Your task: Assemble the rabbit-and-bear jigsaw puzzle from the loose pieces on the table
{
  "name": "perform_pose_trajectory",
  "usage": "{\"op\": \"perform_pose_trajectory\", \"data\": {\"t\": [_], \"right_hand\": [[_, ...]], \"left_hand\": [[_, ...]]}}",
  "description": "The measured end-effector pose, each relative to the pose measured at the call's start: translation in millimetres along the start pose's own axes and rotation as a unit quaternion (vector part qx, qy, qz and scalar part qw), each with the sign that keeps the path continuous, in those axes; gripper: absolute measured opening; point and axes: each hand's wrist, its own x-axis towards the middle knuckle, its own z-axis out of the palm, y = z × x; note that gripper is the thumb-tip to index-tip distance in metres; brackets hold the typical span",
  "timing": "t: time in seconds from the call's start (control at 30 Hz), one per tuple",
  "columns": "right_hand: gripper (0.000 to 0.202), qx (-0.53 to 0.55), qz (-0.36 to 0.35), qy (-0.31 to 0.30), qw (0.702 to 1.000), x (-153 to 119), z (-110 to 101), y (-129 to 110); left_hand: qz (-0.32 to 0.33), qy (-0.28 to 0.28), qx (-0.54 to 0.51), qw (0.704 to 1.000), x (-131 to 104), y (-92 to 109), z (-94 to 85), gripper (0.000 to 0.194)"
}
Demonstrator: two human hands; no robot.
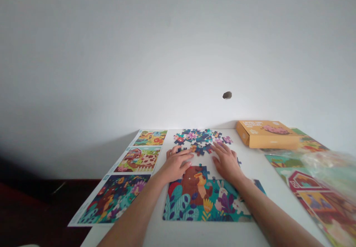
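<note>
A partly assembled puzzle (pixel 194 199) with a bear, a rabbit and plants lies flat on the white table (pixel 167 236). Beyond it, loose puzzle pieces (pixel 194 135) are heaped near the wall. My left hand (pixel 178 163) rests palm down above the puzzle's upper left part, its fingers apart and reaching toward the loose pieces. On the other side, my right hand (pixel 226 162) lies with spread fingers, the tips at the near edge of the loose pieces. Neither hand visibly holds a piece. What lies under the palms is hidden.
A sheet with three printed pictures (pixel 138 159) lies along the left table edge. At the back right stands a yellow puzzle box (pixel 274 140). Clear plastic wrapping (pixel 328 165) covers part of a farm picture (pixel 319 202) at the right. The wall has a hole (pixel 227 95).
</note>
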Motion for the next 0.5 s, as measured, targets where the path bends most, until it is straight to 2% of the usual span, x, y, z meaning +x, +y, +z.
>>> {"op": "perform_pose_trajectory", "data": {"t": [0.07, 0.13, 0.3, 0.37, 0.5], "right_hand": [[0.042, 0.012, -0.033, -0.029, 0.999, 0, 0, -2], [0.033, 0.016, -0.033, -0.028, 0.999, 0, -1, -4], [0.027, 0.017, -0.014, 0.001, 1.0, -1, -4, -5], [0.027, 0.016, -0.02, 0.001, 1.0, -1, -3, -5], [0.028, 0.014, -0.023, -0.013, 1.0, -2, 0, -5]], "left_hand": [[-0.001, 0.007, 0.007, 1.0, 0, -1, 1.4, 0.035], [-0.02, 0.028, 0.02, 0.999, 2, -4, 2.1, 0.031], [-0.156, 0.135, 0.077, 0.975, 6, -21, 2.0, 0.037], [-0.182, 0.123, 0.097, 0.971, 6, -27, 3.3, 0.042], [-0.179, 0.071, 0.123, 0.973, 5, -30, 6.8, 0.047]]}}
